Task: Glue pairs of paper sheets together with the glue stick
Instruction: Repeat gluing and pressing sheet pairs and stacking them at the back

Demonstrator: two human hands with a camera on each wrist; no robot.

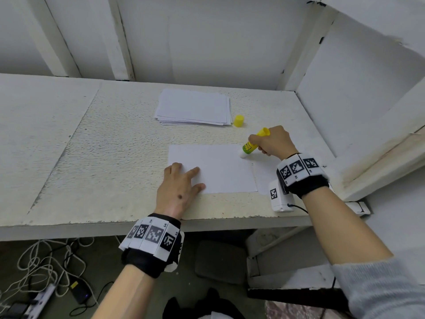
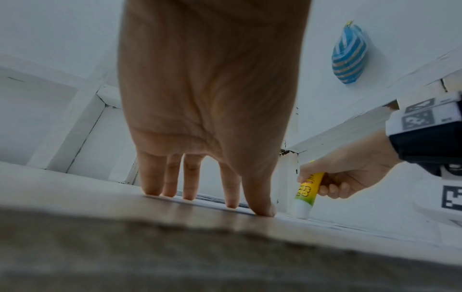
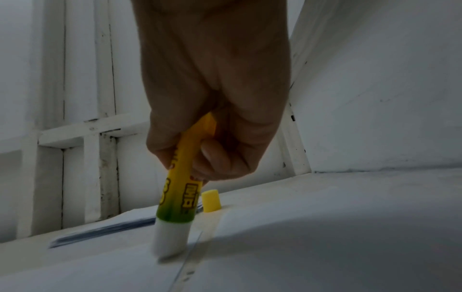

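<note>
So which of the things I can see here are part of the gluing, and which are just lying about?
Part of the job:
- glue stick, gripped by the right hand
- paper sheet, pressed flat by the left hand
- second sheet beside it
- paper stack
- yellow cap, off the stick

Just lying about:
- white box at the table edge
- cables on the floor
- striped blue object

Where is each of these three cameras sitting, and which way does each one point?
Head: on the person's head, looking down at the table; both forearms, left hand and right hand show.
Left wrist: low under the left palm, along straight fingers pressing the paper.
Right wrist: under the right hand, along the glue stick to the sheet.
Shared: all three show the glue stick; head and right wrist show the yellow cap.
</note>
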